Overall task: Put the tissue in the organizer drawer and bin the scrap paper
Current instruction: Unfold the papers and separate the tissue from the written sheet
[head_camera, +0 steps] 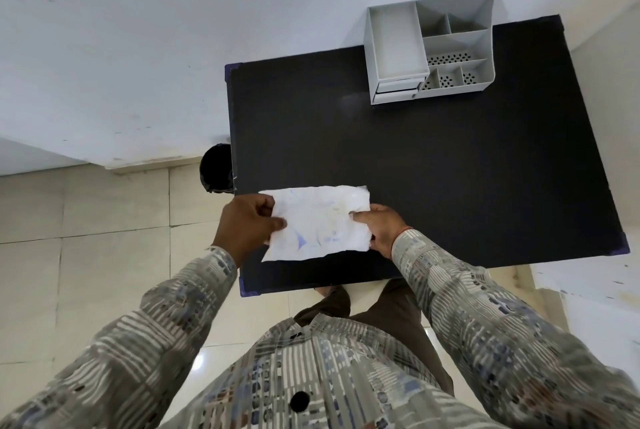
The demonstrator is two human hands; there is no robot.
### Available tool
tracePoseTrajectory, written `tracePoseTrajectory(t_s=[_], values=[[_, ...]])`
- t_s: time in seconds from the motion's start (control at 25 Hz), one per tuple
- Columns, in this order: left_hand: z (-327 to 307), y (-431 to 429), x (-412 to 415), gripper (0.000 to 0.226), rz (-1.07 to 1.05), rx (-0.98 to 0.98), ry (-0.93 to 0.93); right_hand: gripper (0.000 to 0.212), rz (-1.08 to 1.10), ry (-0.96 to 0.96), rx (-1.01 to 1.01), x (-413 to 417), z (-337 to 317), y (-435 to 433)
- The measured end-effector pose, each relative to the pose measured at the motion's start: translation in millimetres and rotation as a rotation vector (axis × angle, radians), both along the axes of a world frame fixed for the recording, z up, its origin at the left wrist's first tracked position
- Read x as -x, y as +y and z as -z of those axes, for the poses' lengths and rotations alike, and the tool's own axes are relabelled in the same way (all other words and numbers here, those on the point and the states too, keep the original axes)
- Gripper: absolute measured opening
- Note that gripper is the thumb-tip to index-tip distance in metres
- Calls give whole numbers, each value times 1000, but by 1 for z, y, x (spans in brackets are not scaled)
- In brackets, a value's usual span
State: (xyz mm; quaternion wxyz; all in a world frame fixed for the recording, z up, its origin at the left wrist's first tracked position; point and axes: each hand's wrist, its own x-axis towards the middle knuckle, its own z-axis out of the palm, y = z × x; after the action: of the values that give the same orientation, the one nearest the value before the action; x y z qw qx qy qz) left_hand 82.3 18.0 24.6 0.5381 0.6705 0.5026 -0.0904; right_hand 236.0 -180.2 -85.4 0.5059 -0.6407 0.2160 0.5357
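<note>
Both hands grip one creased white paper (pixel 317 222) with faint blue marks: the left hand (pixel 247 226) pinches its left edge, the right hand (pixel 375 229) its right edge. The paper is held flat between them, over the near part of the black table (pixel 433 165). Far beyond the right hand, at the table's back edge, stands the grey organizer (pixel 429 47), its small drawer (pixel 398 87) facing the hands. Just beyond the left hand, beside the table's edge, sits a black bin (pixel 216 168) on the floor.

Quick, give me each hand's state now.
Left hand: closed on the left edge of the paper.
Right hand: closed on the paper's right edge.
</note>
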Motion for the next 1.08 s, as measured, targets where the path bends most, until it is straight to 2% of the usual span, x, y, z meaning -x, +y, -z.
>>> tracePoseTrajectory(t_s=[0.12,0.2,0.4,0.44,0.52,0.56,0.64,0.68,0.72,0.8,0.88,0.92,1.0,1.08], values=[[4,-1,1,15,-10,-23,-17,30,-10,-76,55,-2,-1,-5],[5,-1,3,16,-23,-25,-14,32,-10,-61,56,-3,-3,-9],[8,-1,9,16,63,-97,-1,25,-8,-35,42,-5,-5,-13],[10,-1,9,18,89,-132,4,19,-3,-41,48,-5,-4,-13],[18,3,12,22,196,-331,73,15,13,-59,76,-5,-2,-13],[22,3,14,28,251,-455,158,16,13,-72,87,-5,-1,-14],[33,1,21,79,375,-717,340,25,-11,-102,118,-4,0,-14],[36,-3,24,98,425,-806,307,29,-24,-109,129,-4,-2,-15],[39,-9,24,100,503,-851,218,31,-24,-110,129,-5,0,-16],[48,-22,18,86,790,-735,116,36,-47,-105,136,-6,-1,-17],[64,-34,11,81,1071,-427,235,57,-220,-180,238,-8,-1,-18],[72,-39,10,81,1163,-343,320,63,-333,-253,291,-10,-1,-20],[81,-45,5,76,1250,-357,418,62,-478,-370,355,-16,-7,-24],[81,-50,1,70,1272,-416,465,57,-496,-422,368,-28,-11,-35]])
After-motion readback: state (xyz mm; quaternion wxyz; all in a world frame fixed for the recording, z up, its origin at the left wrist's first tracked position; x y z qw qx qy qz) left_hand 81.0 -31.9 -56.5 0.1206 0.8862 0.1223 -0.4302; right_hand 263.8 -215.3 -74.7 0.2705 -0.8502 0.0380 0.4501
